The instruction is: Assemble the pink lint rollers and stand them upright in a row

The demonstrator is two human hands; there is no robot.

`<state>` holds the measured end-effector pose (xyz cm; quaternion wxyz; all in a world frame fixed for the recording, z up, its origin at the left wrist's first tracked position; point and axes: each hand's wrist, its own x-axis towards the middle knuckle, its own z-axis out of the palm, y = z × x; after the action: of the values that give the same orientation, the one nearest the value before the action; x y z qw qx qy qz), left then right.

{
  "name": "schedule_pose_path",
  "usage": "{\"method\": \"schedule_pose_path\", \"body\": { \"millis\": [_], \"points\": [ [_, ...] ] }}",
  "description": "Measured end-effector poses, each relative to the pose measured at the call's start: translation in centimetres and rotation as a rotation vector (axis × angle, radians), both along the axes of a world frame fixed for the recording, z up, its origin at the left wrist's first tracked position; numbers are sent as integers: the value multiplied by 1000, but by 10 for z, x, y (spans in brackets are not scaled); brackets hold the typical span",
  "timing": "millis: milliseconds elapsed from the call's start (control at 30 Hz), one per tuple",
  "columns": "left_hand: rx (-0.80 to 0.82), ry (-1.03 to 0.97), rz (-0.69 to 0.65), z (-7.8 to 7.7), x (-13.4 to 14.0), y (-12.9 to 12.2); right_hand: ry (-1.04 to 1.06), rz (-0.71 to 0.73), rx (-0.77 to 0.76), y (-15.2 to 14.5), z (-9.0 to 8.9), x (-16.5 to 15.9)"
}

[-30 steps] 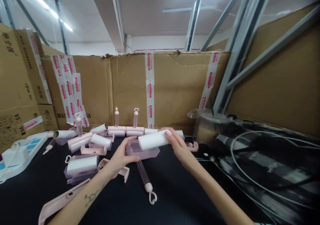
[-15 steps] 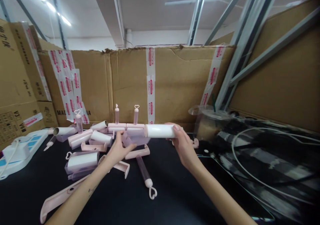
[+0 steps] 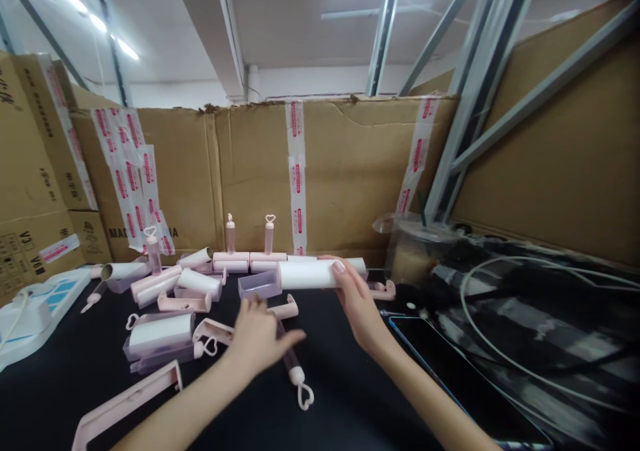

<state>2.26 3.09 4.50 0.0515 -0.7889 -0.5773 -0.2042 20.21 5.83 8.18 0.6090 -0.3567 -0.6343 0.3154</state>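
Observation:
My right hand (image 3: 357, 301) is closed on a white lint roller refill (image 3: 307, 275), held level above the black table (image 3: 340, 377). My left hand (image 3: 263, 334) is empty, its thumb stretched out and its fingers partly blurred. It hovers over a pink roller holder (image 3: 286, 309) and a translucent handle with a heart-shaped loop (image 3: 297, 376), hiding part of both. Just beyond its fingers sits a clear purplish cover (image 3: 260, 285), apart from the hand. Left of the wrist is another pink holder (image 3: 215, 331).
At the left lie several lint roller parts, including a white roll in a cover (image 3: 163, 332) and a long pink holder (image 3: 130, 401). A power strip (image 3: 55, 297) is far left. On the right are a phone or tablet (image 3: 450, 377), a lidded drink cup (image 3: 415, 251) and a white cable (image 3: 465, 304).
My left hand has let go of the clear purplish cover and moved nearer, over the pink holder and handle. My right hand still holds the roll, slightly lower and further left in view.

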Motion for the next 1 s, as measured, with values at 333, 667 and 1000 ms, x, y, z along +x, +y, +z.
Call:
{"method": "schedule_pose_path", "body": {
  "millis": [333, 667, 1000],
  "points": [
    [-151, -137, -73, -3, 24, -15, 8, -56, 43, -4, 5, 5],
    [-728, -480, -209, -12, 19, -37, 60, -91, 22, -2, 10, 10],
    [-1019, -1445, -611, 17, -7, -33, 313, 198, -106, 6, 14, 16]
  ]
}}
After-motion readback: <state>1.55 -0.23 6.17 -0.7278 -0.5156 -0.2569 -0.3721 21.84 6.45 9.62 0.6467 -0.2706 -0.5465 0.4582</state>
